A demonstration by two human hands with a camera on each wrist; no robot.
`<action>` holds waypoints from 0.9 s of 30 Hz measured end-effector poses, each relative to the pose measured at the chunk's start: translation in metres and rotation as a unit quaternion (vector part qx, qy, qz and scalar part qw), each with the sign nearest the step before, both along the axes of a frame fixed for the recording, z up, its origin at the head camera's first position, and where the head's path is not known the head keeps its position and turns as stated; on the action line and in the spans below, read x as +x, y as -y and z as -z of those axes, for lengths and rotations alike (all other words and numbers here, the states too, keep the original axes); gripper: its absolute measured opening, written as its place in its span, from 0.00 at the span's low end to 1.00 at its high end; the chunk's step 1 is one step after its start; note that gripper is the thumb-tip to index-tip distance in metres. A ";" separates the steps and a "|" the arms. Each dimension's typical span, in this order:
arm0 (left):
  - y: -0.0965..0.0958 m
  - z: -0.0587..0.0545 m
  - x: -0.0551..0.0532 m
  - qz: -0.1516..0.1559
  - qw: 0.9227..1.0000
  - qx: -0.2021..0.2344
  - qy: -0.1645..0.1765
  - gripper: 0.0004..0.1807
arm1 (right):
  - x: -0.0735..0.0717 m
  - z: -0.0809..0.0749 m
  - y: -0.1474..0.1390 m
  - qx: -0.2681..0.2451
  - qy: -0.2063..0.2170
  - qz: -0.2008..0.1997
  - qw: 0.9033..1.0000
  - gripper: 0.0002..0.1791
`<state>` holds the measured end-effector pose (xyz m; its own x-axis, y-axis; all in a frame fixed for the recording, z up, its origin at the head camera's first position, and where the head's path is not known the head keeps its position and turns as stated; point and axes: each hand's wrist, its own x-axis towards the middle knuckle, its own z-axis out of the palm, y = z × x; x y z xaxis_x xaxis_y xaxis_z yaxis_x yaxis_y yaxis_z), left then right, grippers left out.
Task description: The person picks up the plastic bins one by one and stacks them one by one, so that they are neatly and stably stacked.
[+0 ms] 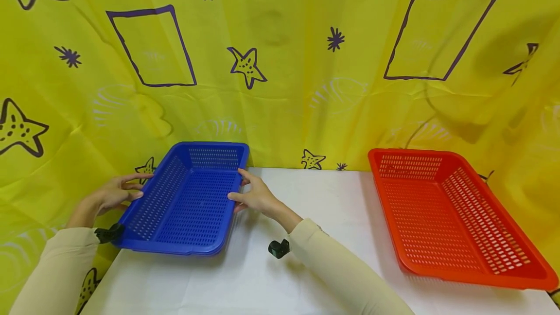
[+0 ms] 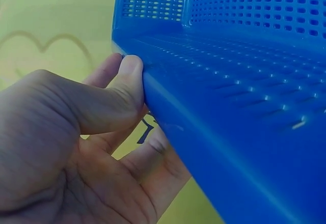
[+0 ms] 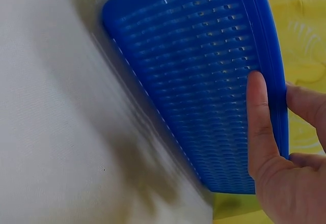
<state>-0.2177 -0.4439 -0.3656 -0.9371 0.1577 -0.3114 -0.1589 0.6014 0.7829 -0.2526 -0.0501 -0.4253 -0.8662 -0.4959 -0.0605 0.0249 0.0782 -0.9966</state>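
A blue plastic basket with slotted walls and floor is at the left of the white table, with nothing inside it. My left hand holds its left rim; the left wrist view shows the thumb against the rim and the other fingers lower down outside it. On the opposite side, my right hand grips the right rim, one finger lying along the outer wall of the basket in the right wrist view. Whether the basket's bottom touches the table, I cannot tell.
A red slotted basket stands on the right part of the white table. Behind the table hangs a yellow curtain printed with stars and frames. Dark straps show near both wrists.
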 end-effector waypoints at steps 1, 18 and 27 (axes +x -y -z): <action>-0.001 -0.001 0.000 0.001 1.000 -0.001 0.000 0.34 | 0.000 0.000 0.000 0.000 -0.001 0.001 1.000 0.48; -0.015 -0.004 0.000 0.004 1.000 0.024 0.008 0.35 | 0.001 -0.010 -0.018 0.008 0.018 -0.012 1.000 0.48; -0.043 -0.007 0.002 0.031 1.000 0.004 0.001 0.34 | 0.005 -0.016 -0.047 0.029 0.016 -0.021 0.999 0.49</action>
